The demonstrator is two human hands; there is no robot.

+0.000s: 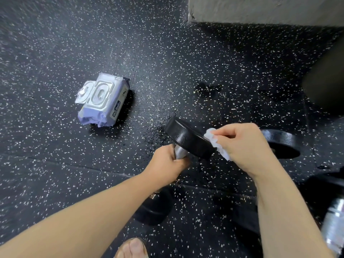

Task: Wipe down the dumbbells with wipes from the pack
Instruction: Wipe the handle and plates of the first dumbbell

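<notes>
The left hand [167, 162] is curled tight round the silver knurled handle of a black round-headed iron dumbbell [188, 139]. It holds the dumbbell steeply tilted, with the upper head pointing away from the person. The right hand [243, 146] pinches a crumpled white wipe [216, 143] between thumb and fingers and presses it against the rim of that upper head.

Well up and to the left of the grip, a soft pale-lilac plastic pack [103, 100] of wipes lies flat on the black rubber floor [55, 53], which is flecked with white. Its white flip lid is folded open toward the left, so the oval opening shows. A dark label along the pack's right edge carries white letters that look like "HuiBang". They are too soft to read for certain, and a small round mark near the pack's front corner is illegible.

Below the grip, under the left forearm, sits the lower black head [154, 211] of the held dumbbell. Nearer still is a foot [134, 248] in an open sandal.

Just right of the wiping hand, partly behind it, another black round weight [283, 144] lies on the floor. Down at the right edge a chrome knurled bar [335, 226] shows, blurred. Far above the grip, a grey concrete ledge [260, 10] runs across the top right.
</notes>
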